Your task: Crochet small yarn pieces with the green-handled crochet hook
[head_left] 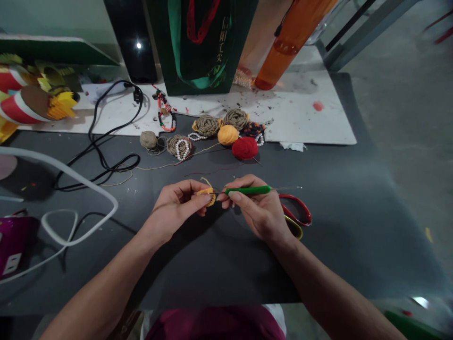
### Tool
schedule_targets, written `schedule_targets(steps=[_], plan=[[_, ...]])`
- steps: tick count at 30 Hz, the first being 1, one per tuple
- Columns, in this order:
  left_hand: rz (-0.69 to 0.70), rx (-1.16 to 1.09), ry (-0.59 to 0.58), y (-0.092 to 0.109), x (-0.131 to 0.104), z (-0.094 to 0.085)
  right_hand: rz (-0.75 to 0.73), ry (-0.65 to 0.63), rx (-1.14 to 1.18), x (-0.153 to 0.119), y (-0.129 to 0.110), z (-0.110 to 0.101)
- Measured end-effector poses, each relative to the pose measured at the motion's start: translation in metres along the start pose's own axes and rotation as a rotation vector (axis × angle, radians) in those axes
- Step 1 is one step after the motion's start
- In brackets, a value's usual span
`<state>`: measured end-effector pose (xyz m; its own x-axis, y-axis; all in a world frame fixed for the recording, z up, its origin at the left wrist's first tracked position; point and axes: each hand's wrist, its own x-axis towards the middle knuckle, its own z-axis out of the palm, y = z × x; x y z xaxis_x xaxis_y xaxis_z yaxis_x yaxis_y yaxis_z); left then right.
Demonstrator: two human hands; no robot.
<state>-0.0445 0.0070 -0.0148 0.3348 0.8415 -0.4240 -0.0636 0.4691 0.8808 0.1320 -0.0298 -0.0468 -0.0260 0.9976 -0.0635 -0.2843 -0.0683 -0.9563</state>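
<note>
Head view: the thin hook (253, 190) could slip off the small yellow piece (213, 200) between my hands if either grip loosens.
My left hand (179, 203) pinches that piece between thumb and fingers; my right hand (258, 208), fingers curled, pinches the hook's green handle above the counter (354, 212). Scissors (305, 215) lie just beside my right wrist, where a careless shift might knock them; farther off, a loose strand (166, 166) near the black cable (97, 146) could snag if pulled.
</note>
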Motion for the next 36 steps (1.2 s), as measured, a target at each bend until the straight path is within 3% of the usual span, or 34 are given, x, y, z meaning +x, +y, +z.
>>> schedule_targets(steps=[7,12,15,22,32,36], plan=[[0.023,-0.045,-0.015,-0.001,0.001,0.0,-0.049,0.043,-0.077,-0.001,-0.006,0.007],[0.033,-0.096,-0.131,-0.004,0.0,-0.002,-0.265,0.024,-0.235,-0.001,-0.005,0.007],[0.017,-0.169,-0.162,-0.006,0.001,-0.002,-0.322,0.011,-0.27,-0.002,-0.003,0.008],[0.011,-0.197,-0.133,-0.007,0.001,0.002,-0.242,0.061,-0.194,-0.005,0.0,0.013],[0.034,-0.117,-0.013,-0.009,0.002,0.005,-0.284,0.002,-0.242,-0.006,0.0,0.013],[0.075,-0.144,0.02,-0.011,0.001,0.006,-0.314,0.035,-0.228,-0.006,0.001,0.017]])
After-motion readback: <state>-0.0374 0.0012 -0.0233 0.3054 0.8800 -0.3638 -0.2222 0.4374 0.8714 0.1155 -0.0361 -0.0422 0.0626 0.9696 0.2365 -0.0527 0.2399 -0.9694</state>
